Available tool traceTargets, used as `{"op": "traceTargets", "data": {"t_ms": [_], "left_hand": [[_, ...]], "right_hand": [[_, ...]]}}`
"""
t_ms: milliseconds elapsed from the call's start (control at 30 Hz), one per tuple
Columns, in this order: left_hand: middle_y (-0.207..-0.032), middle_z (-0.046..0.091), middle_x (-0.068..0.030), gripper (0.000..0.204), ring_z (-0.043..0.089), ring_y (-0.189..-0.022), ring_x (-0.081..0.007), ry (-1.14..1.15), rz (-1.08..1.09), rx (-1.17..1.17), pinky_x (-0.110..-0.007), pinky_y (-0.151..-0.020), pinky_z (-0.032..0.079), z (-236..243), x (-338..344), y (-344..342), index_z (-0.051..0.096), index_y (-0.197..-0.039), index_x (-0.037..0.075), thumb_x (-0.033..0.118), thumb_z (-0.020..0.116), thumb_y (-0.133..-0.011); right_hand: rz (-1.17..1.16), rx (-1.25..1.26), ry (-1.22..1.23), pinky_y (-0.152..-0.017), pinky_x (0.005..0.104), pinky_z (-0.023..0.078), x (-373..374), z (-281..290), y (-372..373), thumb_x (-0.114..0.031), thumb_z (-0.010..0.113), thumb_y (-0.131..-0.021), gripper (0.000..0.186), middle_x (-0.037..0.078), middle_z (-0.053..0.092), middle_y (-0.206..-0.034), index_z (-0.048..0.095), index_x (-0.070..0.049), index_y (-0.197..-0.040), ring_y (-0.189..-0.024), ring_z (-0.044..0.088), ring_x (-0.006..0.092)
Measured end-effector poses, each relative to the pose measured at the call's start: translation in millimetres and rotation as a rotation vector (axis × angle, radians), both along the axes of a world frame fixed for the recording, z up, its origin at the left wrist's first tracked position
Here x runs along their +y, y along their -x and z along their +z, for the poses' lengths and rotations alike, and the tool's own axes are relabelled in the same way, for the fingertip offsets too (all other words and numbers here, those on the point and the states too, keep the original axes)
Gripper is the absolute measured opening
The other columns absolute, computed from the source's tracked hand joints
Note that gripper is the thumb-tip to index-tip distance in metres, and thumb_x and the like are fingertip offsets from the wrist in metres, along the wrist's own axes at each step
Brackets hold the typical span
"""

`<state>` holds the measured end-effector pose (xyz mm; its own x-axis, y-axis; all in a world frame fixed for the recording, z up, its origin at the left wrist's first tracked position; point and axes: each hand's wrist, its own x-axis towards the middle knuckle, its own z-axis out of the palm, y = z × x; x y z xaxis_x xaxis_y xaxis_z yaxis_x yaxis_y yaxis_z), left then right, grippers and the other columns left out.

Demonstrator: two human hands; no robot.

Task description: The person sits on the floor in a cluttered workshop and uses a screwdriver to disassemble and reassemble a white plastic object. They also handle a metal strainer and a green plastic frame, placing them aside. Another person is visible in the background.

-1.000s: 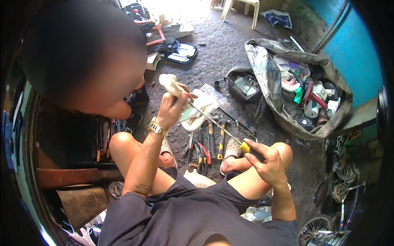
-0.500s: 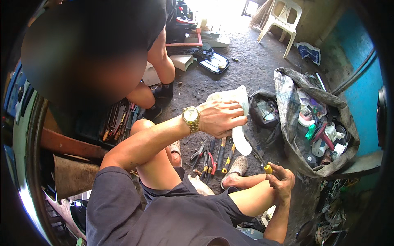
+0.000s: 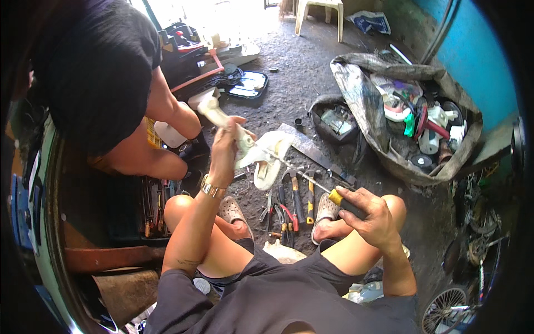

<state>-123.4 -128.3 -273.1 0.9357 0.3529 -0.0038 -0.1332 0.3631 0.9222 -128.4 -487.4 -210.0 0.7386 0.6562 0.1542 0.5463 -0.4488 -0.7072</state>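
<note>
My left hand [image 3: 225, 151] grips a white plastic part [image 3: 269, 171], holding it up over the floor in front of my knees. The part has a rounded knob-like end at the upper left and a broad curved end at the lower right. In my right hand [image 3: 371, 216], above my right knee, is a screwdriver [image 3: 335, 196] with a yellow and black handle. Its long shaft points up and left, and the tip reaches the plastic part near my left fingers. Whether it sits in a screw hole I cannot tell.
Between my feet lie hammers [image 3: 295, 192] and red-handled pliers [image 3: 290, 214], beside a flat metal blade [image 3: 314, 150]. A large sack [image 3: 361, 111] of plastic scraps and a small dark bag [image 3: 328, 103] stand to the right. Another person [image 3: 105, 83] is close on the left.
My left hand has turned the white part over and drawn it left, its knobbed end now showing. My right hand has raised the screwdriver, bringing its tip to the part. The view has shifted.
</note>
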Motion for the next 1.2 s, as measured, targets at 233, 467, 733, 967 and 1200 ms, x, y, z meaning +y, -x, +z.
{"op": "traceTargets", "data": {"t_ms": [233,467,733,967,1200], "left_hand": [[-0.084,0.07,-0.0132,0.057,0.068,-0.078,-0.0161,-0.333,0.159,-0.357,-0.029,-0.073,0.054,8.7,12.2,10.8,0.053,-0.112,0.002,0.056,0.036,-0.107],[-0.088,0.069,-0.0155,0.056,0.071,-0.083,-0.0213,-0.325,0.134,-0.506,-0.035,-0.077,0.057,9.5,15.5,15.1,0.052,-0.109,0.001,0.057,0.044,-0.105],[-0.089,0.068,-0.015,0.057,0.071,-0.083,-0.0215,-0.402,0.132,-0.489,-0.035,-0.077,0.056,10.1,11.6,16.1,0.051,-0.108,0.001,0.058,0.05,-0.102],[-0.093,0.064,-0.0133,0.051,0.065,-0.087,-0.0209,-0.732,0.029,-0.57,-0.036,-0.076,0.051,13.3,19.2,24.4,0.054,-0.109,-0.003,0.048,0.058,-0.101],[-0.088,0.066,-0.0111,0.049,0.065,-0.081,-0.0216,-0.856,0.002,-0.382,-0.035,-0.073,0.049,11.0,29.2,21.3,0.064,-0.1,-0.002,0.046,0.052,-0.104]], "right_hand": [[0.06,-0.074,-0.072,-0.064,0.0329,0.054,0.1,26.6,11.0,-0.001,0.082,-0.074,0.049,0.015,0.07,-0.085,0.072,0.0,-0.121,-0.074,0.069,0.0235],[0.118,-0.189,-0.064,-0.061,0.0315,0.053,3.4,41.1,7.8,0.006,0.081,-0.071,0.052,0.014,0.069,-0.085,0.071,0.002,-0.122,-0.072,0.068,0.0221],[0.125,-0.139,-0.1,-0.061,0.0306,0.053,4.1,39.7,4.8,0.006,0.08,-0.072,0.051,0.015,0.07,-0.086,0.069,0.004,-0.122,-0.072,0.068,0.0226],[0.022,0.712,-0.158,-0.047,0.0234,0.04,-16.6,28.5,-7.3,-0.013,0.073,-0.089,0.046,0.011,0.069,-0.077,0.065,-0.002,-0.132,-0.052,0.052,0.0091],[0.211,-0.712,0.279,-0.044,0.0318,0.041,3.6,49.4,-6.8,-0.03,0.082,-0.08,0.053,0.012,0.063,-0.084,0.07,-0.013,-0.129,-0.05,0.055,0.0188]]}}
